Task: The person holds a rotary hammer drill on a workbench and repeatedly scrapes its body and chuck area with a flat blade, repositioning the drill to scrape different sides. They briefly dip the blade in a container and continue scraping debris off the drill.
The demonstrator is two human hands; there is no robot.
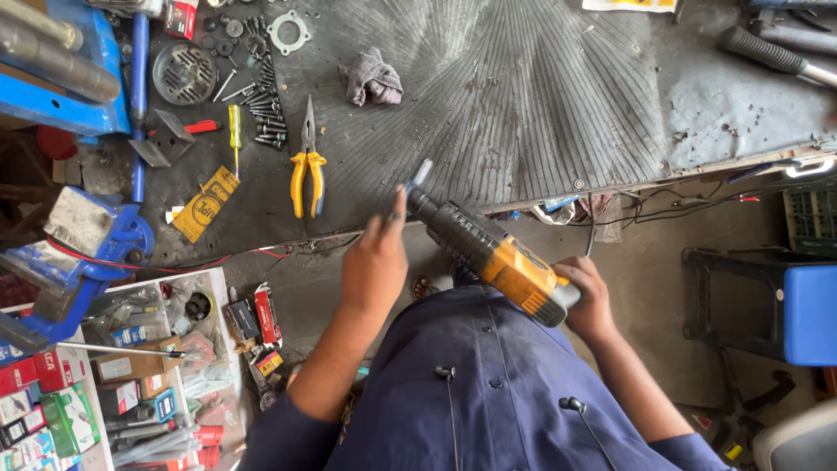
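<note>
A dark, scratched metal worktop [540, 96] fills the upper part of the view, with a grey concrete floor below its front edge and a blue stool [806, 314] at the right. At the lower left, a white shelf [131, 292] holds small cartons and clear bags of parts; their contents are too small to tell. Red and green boxes [39, 406] are stacked beside it.

The right hand [588, 301] has its grip closed around the rear of a yellow and black power drill [493, 253], which lies tilted in front of the person's blue shirt, its nose pointing up-left toward the worktop's edge. The left hand [375, 266] is at the drill's front end, fingers pinched together at the chuck [417, 199], where a short, blurred grey bit or key sticks out; whether the fingers hold that piece or only touch it, I cannot tell.

On the worktop, pliers with yellow handles [308, 166] lie just left of the drill's tip. Further left are a yellow-handled screwdriver [234, 131], a row of dark bolts [266, 109], a round perforated metal disc [184, 74] and a yellow flat packet [205, 205]. A crumpled grey rag [371, 78] sits near the middle. A blue vise [83, 253] stands at the left edge.
</note>
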